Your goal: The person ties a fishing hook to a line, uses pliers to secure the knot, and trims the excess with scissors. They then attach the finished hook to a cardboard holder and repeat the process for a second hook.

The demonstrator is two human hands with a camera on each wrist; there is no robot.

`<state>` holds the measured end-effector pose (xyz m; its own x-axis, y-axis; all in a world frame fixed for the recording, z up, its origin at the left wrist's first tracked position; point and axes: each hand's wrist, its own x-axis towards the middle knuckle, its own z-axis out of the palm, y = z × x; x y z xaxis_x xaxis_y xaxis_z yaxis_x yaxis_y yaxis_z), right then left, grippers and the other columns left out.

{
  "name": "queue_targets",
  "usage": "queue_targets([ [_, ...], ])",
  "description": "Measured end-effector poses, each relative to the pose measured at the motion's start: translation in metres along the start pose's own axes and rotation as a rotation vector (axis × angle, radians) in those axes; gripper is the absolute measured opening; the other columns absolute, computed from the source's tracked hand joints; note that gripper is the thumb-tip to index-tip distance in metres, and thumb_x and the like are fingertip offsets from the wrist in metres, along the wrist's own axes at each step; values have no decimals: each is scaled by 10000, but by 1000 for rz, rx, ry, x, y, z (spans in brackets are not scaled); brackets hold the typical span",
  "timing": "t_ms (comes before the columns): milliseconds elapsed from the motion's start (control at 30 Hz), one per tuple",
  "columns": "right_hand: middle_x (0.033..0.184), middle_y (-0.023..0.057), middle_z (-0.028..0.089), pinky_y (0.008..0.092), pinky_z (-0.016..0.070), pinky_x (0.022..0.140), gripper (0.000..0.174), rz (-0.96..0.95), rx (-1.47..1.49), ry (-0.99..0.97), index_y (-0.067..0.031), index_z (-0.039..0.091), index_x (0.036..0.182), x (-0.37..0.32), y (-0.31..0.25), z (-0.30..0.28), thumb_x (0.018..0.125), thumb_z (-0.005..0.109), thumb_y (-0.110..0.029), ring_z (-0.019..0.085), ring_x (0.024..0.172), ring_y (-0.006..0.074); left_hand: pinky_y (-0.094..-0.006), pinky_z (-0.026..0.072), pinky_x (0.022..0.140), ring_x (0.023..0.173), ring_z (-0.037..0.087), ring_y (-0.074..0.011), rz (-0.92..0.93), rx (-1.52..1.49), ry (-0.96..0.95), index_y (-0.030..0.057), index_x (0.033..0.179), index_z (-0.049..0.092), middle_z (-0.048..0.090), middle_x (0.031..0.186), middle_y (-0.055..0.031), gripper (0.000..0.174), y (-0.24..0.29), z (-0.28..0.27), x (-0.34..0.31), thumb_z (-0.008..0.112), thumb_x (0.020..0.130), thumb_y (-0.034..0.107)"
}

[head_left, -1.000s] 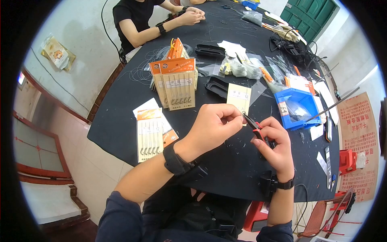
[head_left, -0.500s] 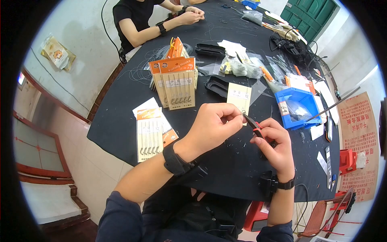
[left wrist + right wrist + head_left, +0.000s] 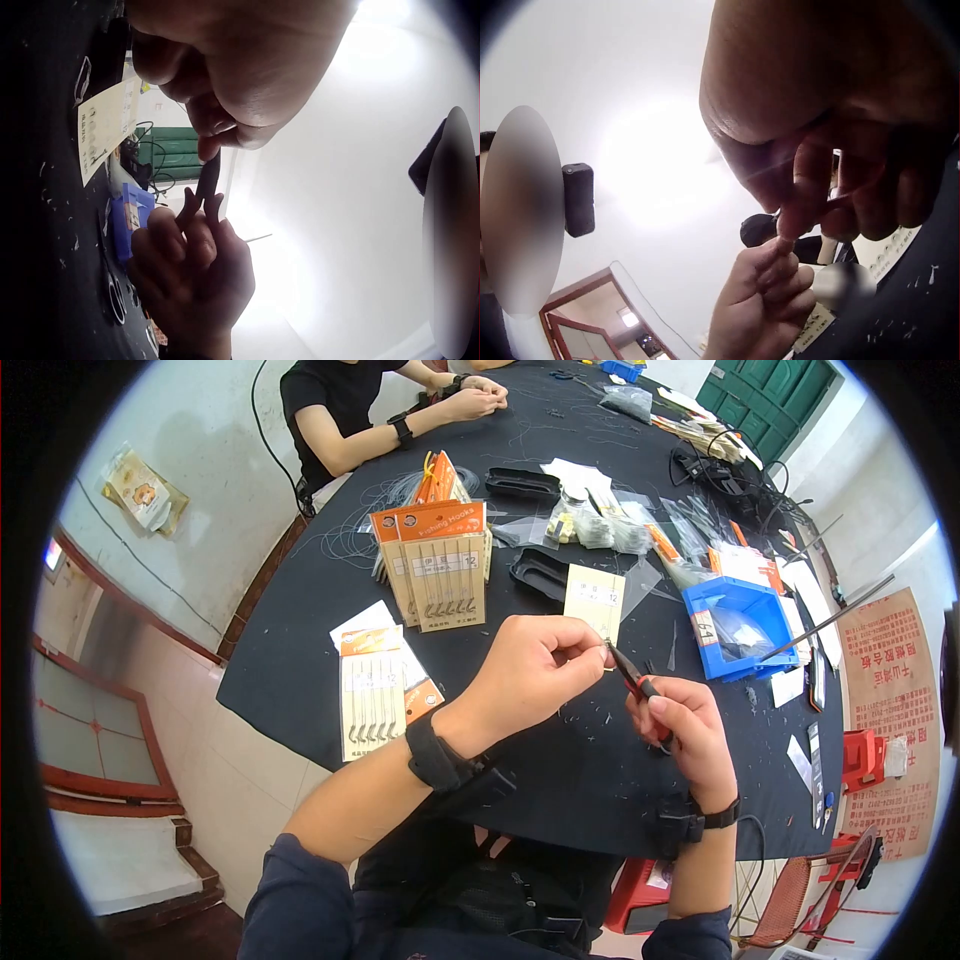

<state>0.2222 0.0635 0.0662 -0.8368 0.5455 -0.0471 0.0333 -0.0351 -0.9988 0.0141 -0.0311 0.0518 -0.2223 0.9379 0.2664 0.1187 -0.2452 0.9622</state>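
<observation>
Nearest us, above the worktop's near edge, the right hand has its fingers wrapped round the red handles of the pliers, nose angled up and to the left. The left hand meets it there, fingers curled. Thumb and forefinger pinch a tiny piece, too small to make out, right at the pliers' tip. Both hands hover over the black surface, not resting on it.

By the left edge lies a flat hook card. Just past the hands there's a cream card, with a blue bin toward the right edge. Further in, orange-topped hook packs stand upright beside a black tray. At the far end sits another person, hands together on the worktop.
</observation>
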Motion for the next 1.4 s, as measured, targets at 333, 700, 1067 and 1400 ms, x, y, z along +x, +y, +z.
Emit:
queue_targets([
  [333, 721, 49, 497, 224, 312, 502, 319, 150, 334, -64, -41, 488, 692, 0, -6, 6, 927, 525, -253, 394, 572, 75, -191, 343, 532, 605, 454, -1, -45, -63, -55, -25, 900, 712, 589, 680, 43, 152, -3, -3, 2, 608, 904, 85],
  [700, 714, 87, 475, 237, 310, 475, 404, 258, 501, -124, -96, 385, 604, -1, -4, 0, 919, 503, -319, 396, 560, 107, -197, 374, 587, 671, 491, -17, -130, -197, -138, -15, 913, 723, 630, 747, 22, 156, -10, -5, 5, 624, 913, 105],
  [1067, 725, 82, 473, 236, 314, 452, 404, 339, 682, -210, -141, 349, 597, 0, -1, -4, 944, 436, -328, 375, 539, 104, -206, 324, 519, 587, 429, -10, -76, -260, -98, -9, 852, 723, 549, 643, 57, 166, -15, 1, 7, 617, 897, 110],
  [1400, 716, 65, 447, 237, 300, 438, 408, 389, 792, -239, -156, 340, 599, 0, 3, -8, 957, 411, -339, 361, 528, 97, -209, 314, 518, 585, 417, -10, -103, -278, -105, -9, 860, 722, 537, 643, 63, 169, -17, 1, 8, 612, 902, 112],
])
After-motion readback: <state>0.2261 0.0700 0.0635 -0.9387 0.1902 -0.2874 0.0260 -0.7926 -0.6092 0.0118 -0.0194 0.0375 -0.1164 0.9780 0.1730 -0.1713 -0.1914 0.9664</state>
